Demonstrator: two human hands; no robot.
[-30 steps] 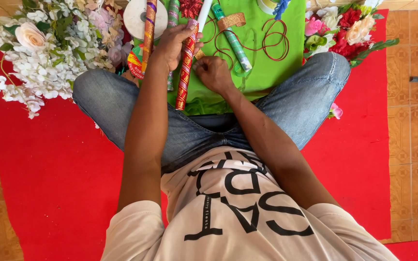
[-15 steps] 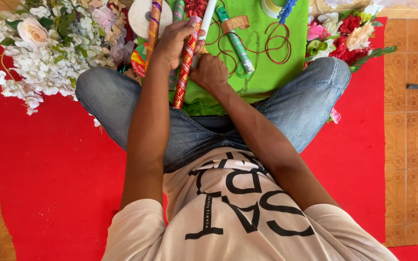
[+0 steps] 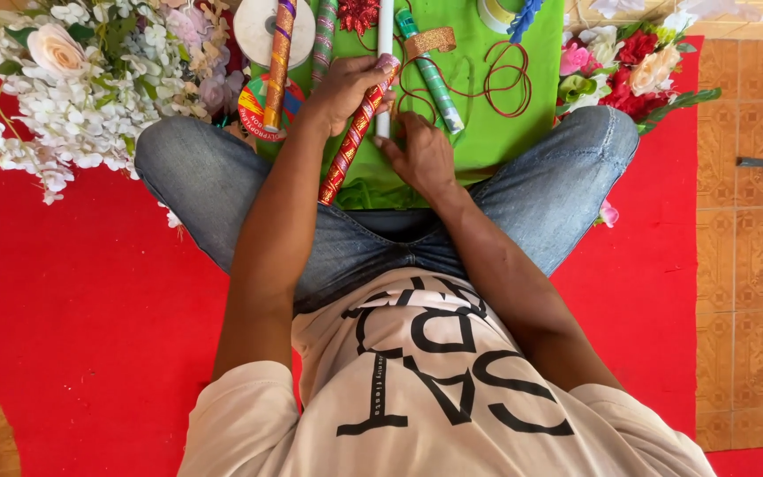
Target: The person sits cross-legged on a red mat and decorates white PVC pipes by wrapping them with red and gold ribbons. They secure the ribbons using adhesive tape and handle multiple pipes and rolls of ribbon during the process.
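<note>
Left hand (image 3: 346, 88) grips red patterned paper roll (image 3: 351, 146). Right hand (image 3: 421, 155) pinches white tube (image 3: 385, 62) just beside it. Step: roll selection.

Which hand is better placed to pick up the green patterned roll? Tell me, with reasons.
Right, probably. The right hand sits right beside the green patterned roll and only touches the white tube, while the left hand is wrapped around the red patterned roll.

The left hand (image 3: 346, 88) grips a red patterned roll (image 3: 352, 146), which slants down below its fingers (image 3: 380, 69). A white roll (image 3: 385, 53) rises just beyond them, its lower end touching the right hand (image 3: 421, 155) over green cloth (image 3: 487, 132).
</note>
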